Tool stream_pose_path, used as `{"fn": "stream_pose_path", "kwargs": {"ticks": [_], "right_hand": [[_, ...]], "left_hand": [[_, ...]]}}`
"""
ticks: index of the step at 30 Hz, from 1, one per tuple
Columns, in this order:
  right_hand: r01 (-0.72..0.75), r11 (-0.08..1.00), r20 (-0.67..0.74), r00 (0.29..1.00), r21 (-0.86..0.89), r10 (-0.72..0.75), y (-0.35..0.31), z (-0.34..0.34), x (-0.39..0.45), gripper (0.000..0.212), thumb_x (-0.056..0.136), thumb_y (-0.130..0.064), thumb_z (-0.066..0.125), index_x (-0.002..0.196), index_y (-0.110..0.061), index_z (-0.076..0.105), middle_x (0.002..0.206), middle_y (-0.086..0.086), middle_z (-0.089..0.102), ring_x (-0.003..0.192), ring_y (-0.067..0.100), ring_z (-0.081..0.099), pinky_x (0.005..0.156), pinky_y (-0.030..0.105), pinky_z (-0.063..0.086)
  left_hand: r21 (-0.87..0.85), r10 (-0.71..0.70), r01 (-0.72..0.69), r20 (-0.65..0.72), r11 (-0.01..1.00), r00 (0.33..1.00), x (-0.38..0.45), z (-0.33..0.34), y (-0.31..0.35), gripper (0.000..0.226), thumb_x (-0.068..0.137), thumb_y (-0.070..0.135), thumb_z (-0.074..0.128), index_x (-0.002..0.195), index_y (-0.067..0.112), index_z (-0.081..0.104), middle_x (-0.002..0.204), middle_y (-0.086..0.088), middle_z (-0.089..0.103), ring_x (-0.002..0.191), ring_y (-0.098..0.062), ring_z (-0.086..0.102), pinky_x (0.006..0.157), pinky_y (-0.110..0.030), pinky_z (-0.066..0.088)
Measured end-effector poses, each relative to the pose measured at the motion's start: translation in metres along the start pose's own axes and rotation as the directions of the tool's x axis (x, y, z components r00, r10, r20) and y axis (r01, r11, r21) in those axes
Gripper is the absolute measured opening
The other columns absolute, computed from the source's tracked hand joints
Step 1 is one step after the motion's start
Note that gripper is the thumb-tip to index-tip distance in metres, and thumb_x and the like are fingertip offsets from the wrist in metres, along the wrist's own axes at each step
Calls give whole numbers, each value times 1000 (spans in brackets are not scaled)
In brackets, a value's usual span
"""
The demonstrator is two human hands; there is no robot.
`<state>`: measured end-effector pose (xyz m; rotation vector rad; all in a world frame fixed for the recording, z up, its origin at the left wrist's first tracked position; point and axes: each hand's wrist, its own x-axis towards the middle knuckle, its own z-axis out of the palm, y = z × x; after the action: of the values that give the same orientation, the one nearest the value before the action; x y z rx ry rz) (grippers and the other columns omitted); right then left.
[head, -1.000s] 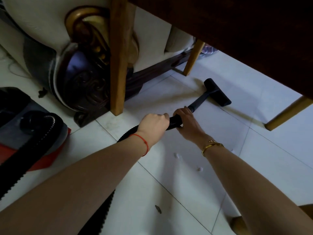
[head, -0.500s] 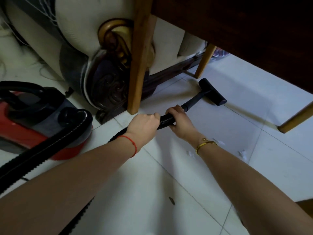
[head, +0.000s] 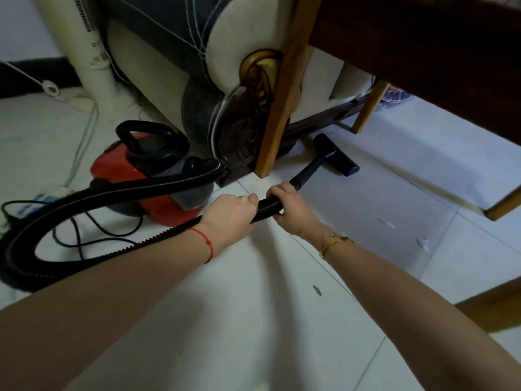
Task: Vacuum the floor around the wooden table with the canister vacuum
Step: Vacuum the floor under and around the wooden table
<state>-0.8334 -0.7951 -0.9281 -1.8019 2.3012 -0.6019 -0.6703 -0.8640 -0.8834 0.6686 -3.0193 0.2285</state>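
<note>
Both hands grip hose, nozzle nearer sofa

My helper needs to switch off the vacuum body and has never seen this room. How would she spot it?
Start at the big cream and dark sofa arm with its carved wooden scroll. On the white tiles by its foot, left of the table leg, sits the canister vacuum. It is the only red thing on the floor, with a black carry handle and ribbed black hose.
</note>
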Motion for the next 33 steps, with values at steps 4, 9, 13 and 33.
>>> {"fn": "stream_pose_path", "kwargs": {"ticks": [4,9,13,33], "right_hand": [[34,999,8,999,0,-34,-34,6,-16,26,76,-4,64,98,-15,54,101,5,51,97,21,43,88,29,39],[66,998,-2,998,13,-66,-68,13,-31,26,75,-3,64,96,-14,54,98,5,53,96,21,43,86,31,40],[66,997,-35,997,48,-64,-92,20,-39,25,74,0,62,94,-13,54,93,-1,46,97,22,43,85,30,39],[-65,997,-149,986,36,70,-83,22,-22,26,75,-1,62,97,-11,53,106,8,50,103,24,44,92,33,42]], "left_hand": [[22,23,-24,11,999,1000,-39,-9,-10,23,91,26,50,108,12,45,100,-6,65,87,-27,65,60,-31,33],[46,25,-25,2,999,1000,-78,-20,-20,24,90,29,49,107,13,45,100,-4,65,86,-26,65,58,-31,33],[64,24,-23,-12,998,1000,-102,-27,-31,25,90,31,50,107,13,46,97,-4,65,83,-26,65,58,-32,35],[123,47,-42,-41,992,998,-71,-19,-40,27,92,33,47,110,13,45,93,-2,64,76,-23,66,54,-31,36]]}}
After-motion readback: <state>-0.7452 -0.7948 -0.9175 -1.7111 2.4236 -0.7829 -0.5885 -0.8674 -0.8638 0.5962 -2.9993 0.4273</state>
